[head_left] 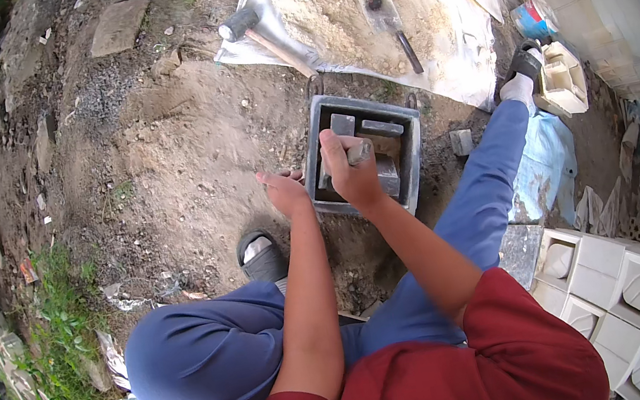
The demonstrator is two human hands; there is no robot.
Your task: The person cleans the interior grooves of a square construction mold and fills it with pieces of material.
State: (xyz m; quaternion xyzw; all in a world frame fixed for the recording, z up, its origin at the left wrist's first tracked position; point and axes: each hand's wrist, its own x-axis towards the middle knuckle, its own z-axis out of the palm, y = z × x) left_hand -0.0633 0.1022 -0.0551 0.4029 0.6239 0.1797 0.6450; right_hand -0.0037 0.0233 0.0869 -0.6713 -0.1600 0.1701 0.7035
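Two bare hands meet at a grey open-topped box (pixel 416 185), which rests on the ground (pixel 201 135) between the person's spread legs, probably so that both arms reach it easily. Nearest, pale stacked blocks (pixel 608 261) fill the lower right. The right hand (pixel 350 166) is clenched around a grey rod (pixel 360 153) above the box's middle, its end poking out of the fist; that grip seems chosen for firmness. Where the rod's lower end meets anything is hidden. The left hand (pixel 285 191) is loose and empty, fingers partly spread, just outside the box's left wall; whether it touches cannot be told. Dark bars (pixel 382 127) stand inside the box.

A small grey block (pixel 462 142) lies on the ground right of the box. Beyond the box's far edge spreads a white sheet (pixel 472 50), apparently keeping the sand (pixel 317 24) off the soil. A hammer (pixel 238 24) lies across its near-left corner, handle toward the box, and a trowel (pixel 380 10) rests on the sand, its handle pointing nearward, both seemingly left within reach.
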